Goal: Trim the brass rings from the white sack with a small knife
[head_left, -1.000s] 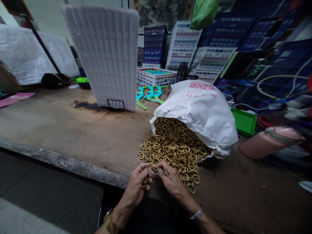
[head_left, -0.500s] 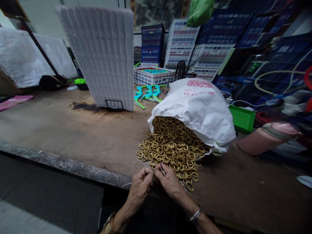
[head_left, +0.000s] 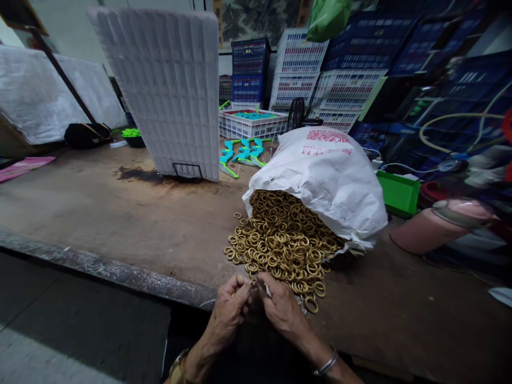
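Note:
My left hand (head_left: 231, 301) is closed, with a bit of a gold ring (head_left: 252, 282) showing at its fingertips. Beside it, almost touching, my right hand (head_left: 280, 305) is closed around a small, thin pointed tool (head_left: 268, 290), possibly a knife; most of it is hidden by the fingers. Just beyond both hands lies a heap of gold rings (head_left: 280, 245), spilling from the mouth of a white woven sack (head_left: 320, 170) that rests on its side. The sack carries red print.
The brown worktable (head_left: 120, 224) has a worn front edge. A tall white ribbed panel (head_left: 168, 96) stands at left. Behind are turquoise-green toy bows (head_left: 244, 152) and stacked crates (head_left: 300, 58). A pink bottle (head_left: 432, 229) and green tray (head_left: 398, 194) sit at right.
My right hand has turned slightly, so the tool's dark tip no longer sticks up and a paler part shows. My left hand has barely moved; the ring's edge now shows at its fingertips.

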Demonstrator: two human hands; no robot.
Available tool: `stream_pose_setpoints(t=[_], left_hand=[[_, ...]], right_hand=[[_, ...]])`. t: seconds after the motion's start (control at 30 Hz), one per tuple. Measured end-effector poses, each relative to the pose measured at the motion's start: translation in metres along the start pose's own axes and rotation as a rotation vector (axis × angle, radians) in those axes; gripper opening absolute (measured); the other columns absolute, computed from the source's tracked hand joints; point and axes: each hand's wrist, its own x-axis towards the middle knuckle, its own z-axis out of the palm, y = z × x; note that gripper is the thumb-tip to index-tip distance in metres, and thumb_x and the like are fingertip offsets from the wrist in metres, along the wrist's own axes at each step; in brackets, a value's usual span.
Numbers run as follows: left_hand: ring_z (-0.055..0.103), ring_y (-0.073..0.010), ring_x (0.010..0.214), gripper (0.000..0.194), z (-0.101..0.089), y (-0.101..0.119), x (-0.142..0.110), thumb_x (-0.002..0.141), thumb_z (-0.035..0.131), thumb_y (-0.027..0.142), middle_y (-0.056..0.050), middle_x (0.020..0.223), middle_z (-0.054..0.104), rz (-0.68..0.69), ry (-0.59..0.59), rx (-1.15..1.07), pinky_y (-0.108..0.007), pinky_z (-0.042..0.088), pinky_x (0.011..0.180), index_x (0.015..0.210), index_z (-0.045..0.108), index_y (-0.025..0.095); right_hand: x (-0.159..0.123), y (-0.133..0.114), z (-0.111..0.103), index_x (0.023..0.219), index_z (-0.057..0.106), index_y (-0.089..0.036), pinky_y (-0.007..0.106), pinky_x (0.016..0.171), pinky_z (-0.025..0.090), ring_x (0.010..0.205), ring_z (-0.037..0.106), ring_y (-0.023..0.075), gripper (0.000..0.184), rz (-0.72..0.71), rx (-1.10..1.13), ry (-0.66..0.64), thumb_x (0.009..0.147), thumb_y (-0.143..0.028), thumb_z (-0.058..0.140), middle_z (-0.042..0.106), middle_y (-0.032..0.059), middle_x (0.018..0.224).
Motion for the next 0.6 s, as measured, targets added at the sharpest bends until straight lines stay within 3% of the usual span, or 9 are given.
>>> stream_pose_setpoints(t=[0.13, 0.37, 0.5, 0.6], left_hand=[[0.031, -0.0036, 0.040, 0.035, 0.002, 0.002, 0.001, 0.070, 0.060, 0.049, 0.007, 0.051, 0.042, 0.036, 0.017, 0.046, -0.015, 0.021, 0.038, 0.067, 0.043, 0.018], [0.034, -0.0052, 0.044, 0.033, -0.001, 0.000, -0.006, 0.073, 0.057, 0.047, 0.005, 0.053, 0.042, 0.189, -0.020, 0.146, -0.017, 0.026, 0.042, 0.064, 0.045, 0.017], [0.031, -0.0041, 0.041, 0.031, 0.004, 0.008, -0.023, 0.074, 0.058, 0.045, 0.006, 0.051, 0.042, 0.067, -0.154, 0.091, -0.016, 0.022, 0.039, 0.065, 0.045, 0.018], [0.029, -0.0032, 0.039, 0.030, 0.006, 0.014, -0.026, 0.073, 0.059, 0.045, 0.006, 0.053, 0.044, -0.074, -0.155, -0.065, -0.016, 0.019, 0.037, 0.068, 0.045, 0.019]], right_hand=[[-0.006, 0.000, 0.001, 0.083, 0.049, -0.020, 0.022, 0.058, 0.029, 0.064, 0.052, 0.0129, 0.031, -0.111, -0.162, -0.071, 0.061, -0.002, 0.036, 0.059, 0.0007, 0.072], [-0.002, 0.002, -0.001, 0.088, 0.047, -0.019, 0.023, 0.054, 0.025, 0.060, 0.052, 0.0139, 0.031, -0.047, -0.305, -0.122, 0.063, -0.003, 0.038, 0.058, 0.0004, 0.067], [-0.004, 0.002, -0.006, 0.086, 0.049, -0.018, 0.024, 0.051, 0.022, 0.054, 0.050, 0.0135, 0.028, 0.040, -0.399, -0.069, 0.064, -0.003, 0.039, 0.057, 0.0003, 0.061], [-0.011, 0.003, -0.013, 0.086, 0.049, -0.019, 0.023, 0.053, 0.025, 0.058, 0.052, 0.0139, 0.031, 0.007, -0.359, -0.003, 0.061, -0.003, 0.040, 0.058, 0.0000, 0.064]])
